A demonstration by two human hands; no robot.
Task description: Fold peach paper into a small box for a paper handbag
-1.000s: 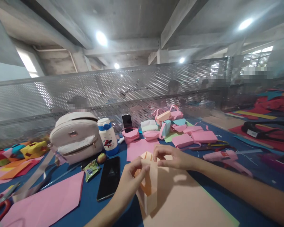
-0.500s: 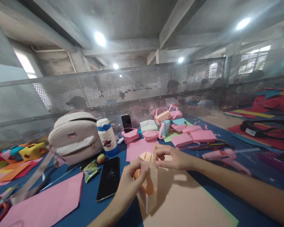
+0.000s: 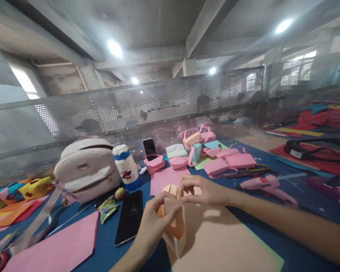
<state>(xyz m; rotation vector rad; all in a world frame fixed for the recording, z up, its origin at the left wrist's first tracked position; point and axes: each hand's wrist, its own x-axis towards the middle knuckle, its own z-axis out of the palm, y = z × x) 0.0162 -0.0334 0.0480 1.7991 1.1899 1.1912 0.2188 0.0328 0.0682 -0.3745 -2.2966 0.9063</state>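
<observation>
Evidently the folded paper box [image 3: 181, 235], pale peach, is between the two hands, above the near left part of a large peach sheet [image 3: 221, 240] on the blue desk [image 3: 106, 255]. The left hand [image 3: 155, 217] pinches the box's upper part between thumb and bent fingers. The right hand [image 3: 202, 190] is curled, its thumb and forefinger pinching the far right edge; their exact contact is hard to make out, as the knuckles cover part of it.

The box is open on its upper side, and its orange-toned inner walls show below the left thumb. Its long axis runs away from the person, the far end a little to the left; the near end comes to a corner low over the sheet, while folded points stick up at the far end.

Among other containers, the pale backpack [image 3: 86, 168] stands at the left, its contents hidden. Just right of it is the white and blue bottle [image 3: 126, 166], upright with its lid on. A green snack packet [image 3: 107, 208] lies between a small round fruit [image 3: 120, 193] and a pink sheet [image 3: 59, 241], beside a black phone [image 3: 129, 217] lying flat. Beyond the hands, small pink paper bags [image 3: 240, 160] with strap handles lie grouped; their insides cannot be seen. A pink glue gun [image 3: 260, 183] lies beyond the right forearm.
</observation>
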